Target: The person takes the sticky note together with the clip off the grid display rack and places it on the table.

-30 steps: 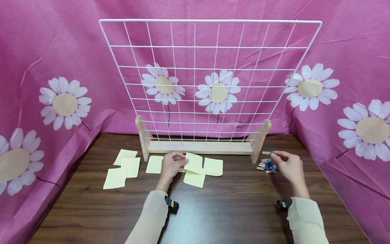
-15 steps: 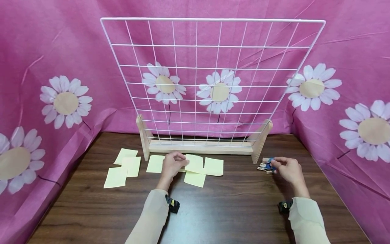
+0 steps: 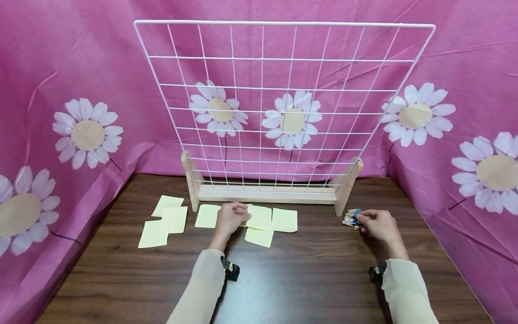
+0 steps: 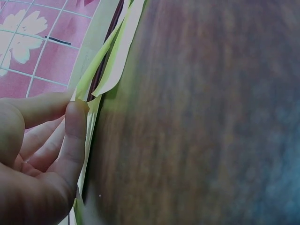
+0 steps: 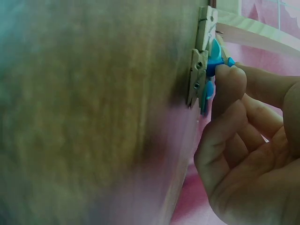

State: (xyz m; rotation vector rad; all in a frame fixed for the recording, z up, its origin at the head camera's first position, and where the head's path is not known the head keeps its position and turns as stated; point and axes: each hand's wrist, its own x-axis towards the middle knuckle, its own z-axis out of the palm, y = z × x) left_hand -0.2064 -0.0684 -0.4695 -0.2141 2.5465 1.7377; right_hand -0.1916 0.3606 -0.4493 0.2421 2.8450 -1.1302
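My left hand [image 3: 230,220] pinches the edge of a yellow sticky note [image 3: 259,218] between thumb and index finger, just in front of the rack's wooden base. In the left wrist view, the pinched note and others beside it appear nearly edge-on. Further right, my right hand [image 3: 379,224] is at a small pile of wooden clothespins [image 3: 349,218] with blue decorations. Its thumb and index finger pinch a clothespin by its blue decoration [image 5: 215,65]; in the right wrist view the fingertips hide part of it. Other clothespins [image 5: 198,77] touch or lie close beside it.
A white wire grid [image 3: 263,87] stands upright in a wooden stand [image 3: 267,197] behind both hands. More sticky notes lie around the left hand, including a right-hand note [image 3: 285,220] and a group at left [image 3: 154,234]. Pink flowered cloth [image 3: 133,67] surrounds the brown table [image 3: 299,274].
My right hand has brought a clothespin from the back of the pile down and toward me, onto the others. The left hand keeps its pinch on the sticky note, almost in place.
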